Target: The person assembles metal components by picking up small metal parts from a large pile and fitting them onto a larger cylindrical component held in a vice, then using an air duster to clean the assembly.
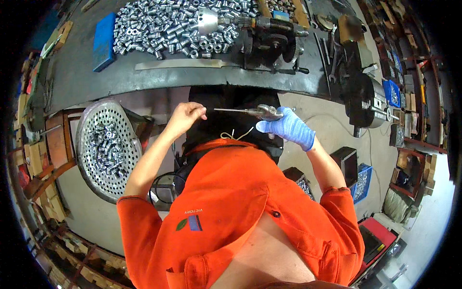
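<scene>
One grey metal hand tool with a stubby body point(265, 111) and a long, thin, straight shaft point(232, 110): located in front of the torso, short of the bench edge. Long axis: nearly level across the view, body at right, shaft tip at left. The tip points toward the bare left hand point(189, 118), which lies just beyond it, with a slight gap showing between. The left hand is the nearer to the tip; the right hand in a blue striped knit glove point(291, 129) is at the body end.

Right hand: fingers wrapped around the tool's body, thumb stretched leftward beneath it; forearm slanting up and inward.

Left hand: fingers curled, tips drawn against the thumb; cannot tell whether anything small is pinched there. Forearm slanting up and to the right.

Outward, left: one grey perforated metal seat point(131, 134), bearing a heap of small silver metal cylinders point(107, 150).

Outward, ahead: one dark, flat-topped workbench point(118, 79), bearing a larger pile of silver metal sleeves point(161, 30), one long flat metal bar point(178, 64) and one dark geared machine with a crank point(275, 44).
</scene>
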Action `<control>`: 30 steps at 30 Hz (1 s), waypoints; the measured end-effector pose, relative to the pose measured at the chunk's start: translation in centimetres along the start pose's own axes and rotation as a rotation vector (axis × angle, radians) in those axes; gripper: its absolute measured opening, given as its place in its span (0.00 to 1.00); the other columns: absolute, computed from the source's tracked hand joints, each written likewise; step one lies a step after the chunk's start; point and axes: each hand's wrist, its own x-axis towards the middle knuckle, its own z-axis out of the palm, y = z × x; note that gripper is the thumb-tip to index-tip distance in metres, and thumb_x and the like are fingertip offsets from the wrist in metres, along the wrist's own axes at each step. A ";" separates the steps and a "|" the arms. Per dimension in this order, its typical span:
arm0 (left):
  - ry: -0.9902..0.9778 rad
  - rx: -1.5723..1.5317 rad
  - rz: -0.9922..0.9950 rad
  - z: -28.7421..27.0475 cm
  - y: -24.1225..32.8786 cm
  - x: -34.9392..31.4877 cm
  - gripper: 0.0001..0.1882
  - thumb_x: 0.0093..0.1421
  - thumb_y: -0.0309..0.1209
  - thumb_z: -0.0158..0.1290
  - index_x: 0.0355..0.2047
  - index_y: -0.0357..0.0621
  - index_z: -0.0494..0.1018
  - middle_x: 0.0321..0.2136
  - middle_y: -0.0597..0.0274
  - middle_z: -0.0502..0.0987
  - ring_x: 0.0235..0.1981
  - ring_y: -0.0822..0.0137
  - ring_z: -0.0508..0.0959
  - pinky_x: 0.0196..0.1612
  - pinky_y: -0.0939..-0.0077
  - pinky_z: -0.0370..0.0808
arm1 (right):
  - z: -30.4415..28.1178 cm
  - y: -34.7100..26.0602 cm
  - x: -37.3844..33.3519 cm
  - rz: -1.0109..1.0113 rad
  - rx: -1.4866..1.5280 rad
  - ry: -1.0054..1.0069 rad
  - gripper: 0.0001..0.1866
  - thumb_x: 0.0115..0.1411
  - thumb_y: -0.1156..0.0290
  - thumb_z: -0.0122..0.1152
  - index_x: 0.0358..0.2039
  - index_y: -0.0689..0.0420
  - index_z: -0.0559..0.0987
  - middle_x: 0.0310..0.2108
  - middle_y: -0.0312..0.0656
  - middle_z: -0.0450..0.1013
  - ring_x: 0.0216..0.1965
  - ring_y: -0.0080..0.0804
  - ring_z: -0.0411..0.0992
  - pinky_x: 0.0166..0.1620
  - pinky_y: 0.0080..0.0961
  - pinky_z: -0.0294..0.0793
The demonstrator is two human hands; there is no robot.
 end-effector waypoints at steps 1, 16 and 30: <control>-0.003 0.194 0.047 0.1 0.5 -0.1 0.15 0.57 0.36 0.51 0.34 0.32 0.71 0.26 0.52 0.76 0.29 0.64 0.77 0.34 0.71 0.73 | -0.1 0.0 0.2 -0.003 -0.029 -0.012 0.23 0.47 0.49 0.63 0.28 0.58 0.77 0.15 0.38 0.70 0.13 0.24 0.66 0.17 0.21 0.66; 0.042 -0.130 -0.002 -1.8 0.0 -0.1 0.14 0.56 0.35 0.52 0.27 0.33 0.72 0.16 0.62 0.73 0.22 0.69 0.76 0.30 0.75 0.72 | 0.4 -0.9 0.9 -0.067 0.029 -0.003 0.21 0.48 0.54 0.63 0.37 0.55 0.77 0.14 0.34 0.69 0.11 0.18 0.63 0.14 0.16 0.62; 0.041 -0.259 0.193 -5.2 8.1 -1.3 0.15 0.57 0.31 0.51 0.41 0.34 0.68 0.25 0.59 0.75 0.27 0.71 0.76 0.33 0.77 0.74 | 6.8 -0.6 6.8 -0.321 0.107 -0.272 0.19 0.47 0.64 0.66 0.38 0.62 0.77 0.21 0.31 0.70 0.23 0.16 0.64 0.28 0.18 0.65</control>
